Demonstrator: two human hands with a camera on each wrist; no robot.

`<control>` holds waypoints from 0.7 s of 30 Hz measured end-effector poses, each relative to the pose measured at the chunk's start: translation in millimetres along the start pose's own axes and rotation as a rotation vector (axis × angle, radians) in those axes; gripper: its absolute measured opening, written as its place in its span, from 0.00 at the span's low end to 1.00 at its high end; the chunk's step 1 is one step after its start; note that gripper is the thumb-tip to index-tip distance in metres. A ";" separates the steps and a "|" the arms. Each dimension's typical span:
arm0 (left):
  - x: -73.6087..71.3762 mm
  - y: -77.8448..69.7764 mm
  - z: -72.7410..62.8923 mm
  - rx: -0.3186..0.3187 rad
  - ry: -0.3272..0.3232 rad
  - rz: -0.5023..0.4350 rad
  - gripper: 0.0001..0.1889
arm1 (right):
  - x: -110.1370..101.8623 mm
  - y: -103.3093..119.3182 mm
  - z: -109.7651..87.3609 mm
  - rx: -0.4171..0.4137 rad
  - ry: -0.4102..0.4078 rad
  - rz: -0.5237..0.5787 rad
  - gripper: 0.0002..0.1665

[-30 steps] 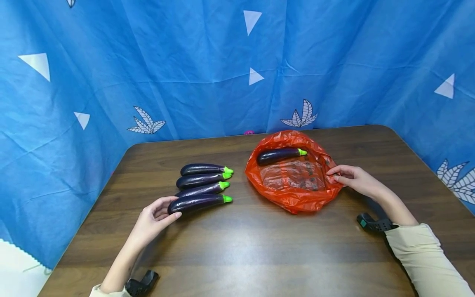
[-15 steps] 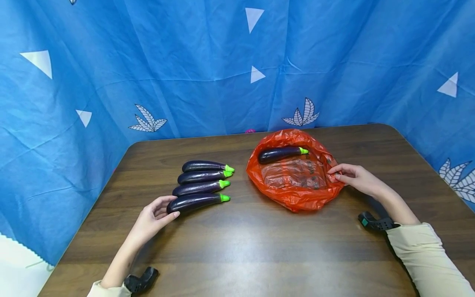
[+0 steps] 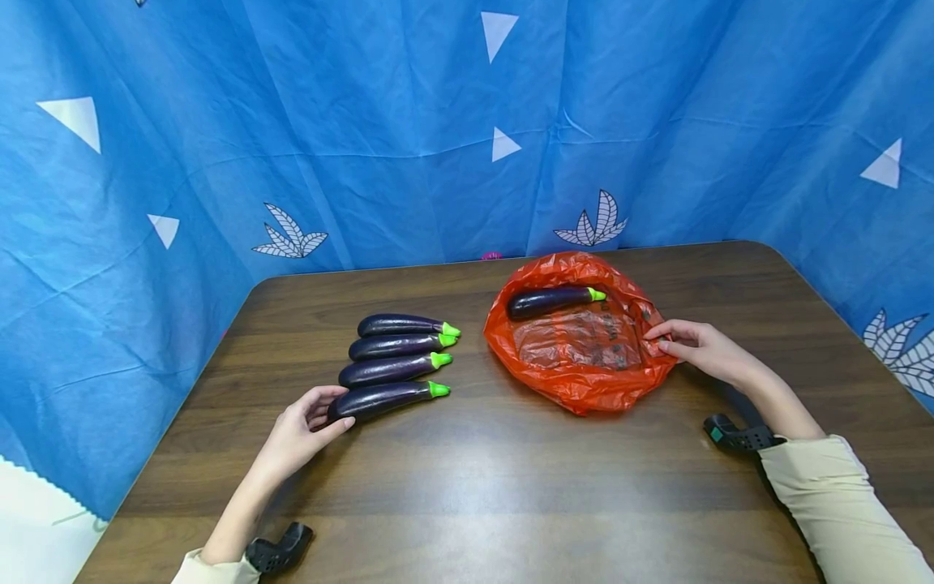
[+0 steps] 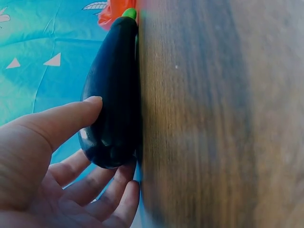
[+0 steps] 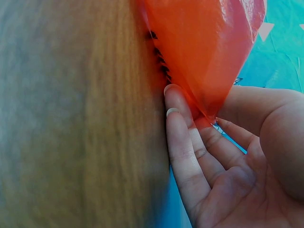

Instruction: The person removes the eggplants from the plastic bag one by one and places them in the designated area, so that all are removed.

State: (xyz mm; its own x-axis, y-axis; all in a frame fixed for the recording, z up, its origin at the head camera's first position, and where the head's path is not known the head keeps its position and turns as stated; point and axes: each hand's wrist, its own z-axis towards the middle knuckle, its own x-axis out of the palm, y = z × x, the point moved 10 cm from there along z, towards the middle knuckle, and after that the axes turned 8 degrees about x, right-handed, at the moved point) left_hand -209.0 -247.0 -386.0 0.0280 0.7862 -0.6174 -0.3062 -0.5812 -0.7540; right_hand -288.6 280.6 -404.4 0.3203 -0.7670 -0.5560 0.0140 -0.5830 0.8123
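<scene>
Four dark purple eggplants with bright green stem ends lie in a row on the wooden table [image 3: 467, 470], left of centre. My left hand [image 3: 295, 434] holds the blunt end of the nearest eggplant [image 3: 383, 398]; in the left wrist view the thumb [image 4: 78, 116] lies along its side and the fingers curl behind its end. Right of the row sits a red plastic bag [image 3: 572, 396] with its mouth spread wide. Another eggplant [image 3: 547, 302] lies inside it near the back. My right hand [image 3: 704, 349] pinches the right side of the bag's rim.
The other eggplants of the row, such as the farthest eggplant [image 3: 400, 325], lie just behind the held one, stems to the right. A blue patterned curtain [image 3: 409, 130] hangs behind the table and along both sides. Black wrist devices [image 3: 740, 435] sit on both forearms.
The eggplant in my left hand has come slightly left and lies lower, with more of its neighbour showing behind it. My right hand keeps its hold on the bag.
</scene>
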 end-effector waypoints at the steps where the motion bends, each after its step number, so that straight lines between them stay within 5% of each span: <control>1: -0.1 -0.7 0.3 0.004 -0.001 0.009 0.22 | -0.1 -0.1 0.0 -0.001 -0.001 -0.001 0.18; 12: 0.3 -5.2 -0.4 0.031 0.002 0.062 0.24 | -0.5 1.4 -1.3 -0.011 -0.004 0.008 0.17; 21: -3.2 -35.5 -0.1 0.172 -0.028 0.273 0.30 | -0.6 0.3 0.6 -0.012 0.000 0.007 0.17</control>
State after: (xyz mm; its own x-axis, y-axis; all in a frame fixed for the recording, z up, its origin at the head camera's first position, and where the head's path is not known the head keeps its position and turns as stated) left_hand -198.1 -228.9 -357.3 -0.1026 0.6128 -0.7835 -0.4548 -0.7295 -0.5109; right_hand -289.4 280.7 -404.0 0.3204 -0.7713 -0.5499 0.0225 -0.5742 0.8184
